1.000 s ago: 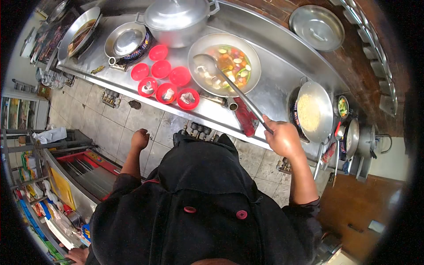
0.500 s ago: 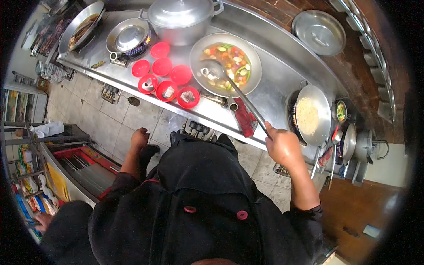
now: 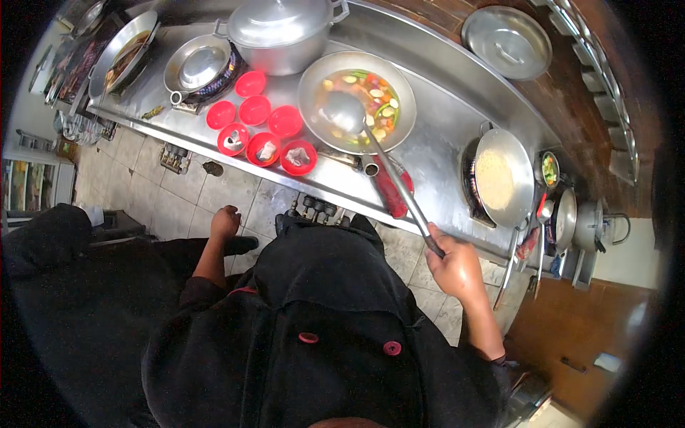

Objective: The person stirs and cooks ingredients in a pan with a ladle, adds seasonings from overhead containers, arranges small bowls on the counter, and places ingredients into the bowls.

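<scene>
My right hand (image 3: pixel 457 269) is wrapped around the dark end of a long metal ladle (image 3: pixel 392 175). The ladle's bowl is over the wok of vegetable soup (image 3: pixel 307 128), with its rounded back facing up. Pale and green vegetable slices and orange pieces float in the broth. My left hand (image 3: pixel 226 222) hangs low in front of the counter, fingers curled in, with nothing visible in it. Left of the wok stand several red bowls (image 3: pixel 285 122); three in the front row hold pale pieces of food, and the others look bare inside.
A big lidded pot (image 3: pixel 282 36) stands behind the bowls. To the right, a wok (image 3: pixel 499 180) holds pale yellowish food. A red cloth (image 3: pixel 391 194) lies near the counter's front edge. A person in black (image 3: pixel 78 314) is close on my left.
The ladle's bowl has turned over, from showing its inside with pale pieces to showing its back. My right hand has shifted slightly down and right. The other person has come nearer.
</scene>
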The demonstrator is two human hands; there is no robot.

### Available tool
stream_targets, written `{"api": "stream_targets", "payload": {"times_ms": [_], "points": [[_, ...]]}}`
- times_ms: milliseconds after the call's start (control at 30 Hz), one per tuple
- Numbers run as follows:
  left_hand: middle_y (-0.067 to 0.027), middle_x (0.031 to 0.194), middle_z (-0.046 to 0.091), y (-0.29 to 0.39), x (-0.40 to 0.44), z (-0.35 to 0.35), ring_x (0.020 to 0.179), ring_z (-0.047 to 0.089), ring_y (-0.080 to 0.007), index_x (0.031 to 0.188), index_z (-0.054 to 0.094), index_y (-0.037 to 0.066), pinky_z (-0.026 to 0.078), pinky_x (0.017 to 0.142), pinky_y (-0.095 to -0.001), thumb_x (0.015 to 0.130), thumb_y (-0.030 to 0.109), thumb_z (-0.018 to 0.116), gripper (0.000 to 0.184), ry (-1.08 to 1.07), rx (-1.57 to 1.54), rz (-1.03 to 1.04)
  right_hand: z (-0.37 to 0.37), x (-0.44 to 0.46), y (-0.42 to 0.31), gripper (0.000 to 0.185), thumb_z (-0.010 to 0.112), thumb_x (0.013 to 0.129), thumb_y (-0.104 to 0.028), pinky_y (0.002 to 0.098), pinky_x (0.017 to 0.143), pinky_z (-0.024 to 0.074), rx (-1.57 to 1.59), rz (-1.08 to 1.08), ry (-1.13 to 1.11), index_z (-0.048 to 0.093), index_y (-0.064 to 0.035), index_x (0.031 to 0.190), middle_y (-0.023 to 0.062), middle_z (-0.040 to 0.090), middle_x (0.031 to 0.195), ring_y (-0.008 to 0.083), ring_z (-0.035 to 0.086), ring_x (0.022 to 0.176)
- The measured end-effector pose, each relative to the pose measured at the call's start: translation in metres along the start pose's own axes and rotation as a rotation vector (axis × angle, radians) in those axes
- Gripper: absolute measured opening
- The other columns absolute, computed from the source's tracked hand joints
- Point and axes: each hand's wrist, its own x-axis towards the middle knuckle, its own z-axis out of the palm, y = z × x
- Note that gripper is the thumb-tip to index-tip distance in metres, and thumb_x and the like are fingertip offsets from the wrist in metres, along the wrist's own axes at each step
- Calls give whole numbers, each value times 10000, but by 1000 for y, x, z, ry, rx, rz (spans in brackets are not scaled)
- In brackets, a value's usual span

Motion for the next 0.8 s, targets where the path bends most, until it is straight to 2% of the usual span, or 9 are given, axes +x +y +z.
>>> {"api": "stream_targets", "payload": {"times_ms": [100, 233, 300, 433, 500, 633, 733, 800], "points": [[-200, 967, 646, 9, -1, -3, 917, 612, -363, 1006, 639, 34, 490, 800, -418, 774, 254, 605, 321, -11, -77, -34, 8, 1, -8, 464, 603, 771, -163, 442, 711, 483, 21, 136, -134, 547, -71, 1223, 220, 620, 770, 397, 603, 745], [-203, 974, 644, 6, 4, 0, 931, 609, -364, 1008, 639, 34, 489, 807, -417, 776, 260, 604, 325, -28, -52, -17, 27, 8, -5, 460, 592, 772, -151, 448, 704, 484, -37, 111, -81, 545, -58, 1220, 239, 609, 757, 396, 603, 735], [-200, 963, 647, 5, 6, 1, 927, 609, -365, 1005, 640, 37, 489, 806, -417, 774, 266, 609, 327, -37, -37, -8, 31, 17, -7, 441, 626, 768, -111, 368, 730, 492, -28, 141, -62, 557, 10, 1186, 256, 624, 880, 365, 637, 798], [-198, 957, 648, 1, 4, 3, 925, 610, -361, 1000, 641, 40, 488, 808, -415, 772, 265, 611, 321, -19, 11, 27, 37, 34, 0, 448, 611, 783, -109, 338, 776, 487, 120, 129, -32, 534, 45, 1197, 261, 625, 957, 340, 645, 864], [-197, 951, 648, 4, 2, 0, 926, 610, -358, 992, 642, 43, 488, 809, -414, 772, 259, 608, 310, -43, 55, -34, 33, 39, -7, 446, 597, 797, -104, 310, 807, 475, 222, 241, -76, 522, 54, 1206, 250, 631, 992, 315, 646, 906], [-194, 962, 648, 2, -5, -7, 934, 608, -355, 986, 644, 46, 487, 813, -411, 773, 259, 607, 303, -65, -3, -120, 36, 38, -12, 435, 592, 802, -108, 312, 774, 480, 217, 226, -63, 527, 44, 1205, 254, 633, 937, 324, 651, 861], [-189, 965, 649, -16, -8, 1, 935, 608, -354, 996, 638, 49, 488, 814, -410, 778, 265, 605, 309, -39, 21, -38, 29, 31, -26, 431, 590, 801, -111, 324, 753, 485, 124, 205, -79, 535, 27, 1205, 260, 625, 905, 332, 653, 827], [-187, 973, 648, -21, -10, 5, 942, 606, -354, 1013, 629, 53, 485, 818, -414, 788, 268, 596, 313, -37, 16, -90, 27, 27, -32, 434, 589, 797, -120, 344, 741, 490, 93, 283, -121, 539, 10, 1208, 266, 614, 895, 353, 645, 819]]}}
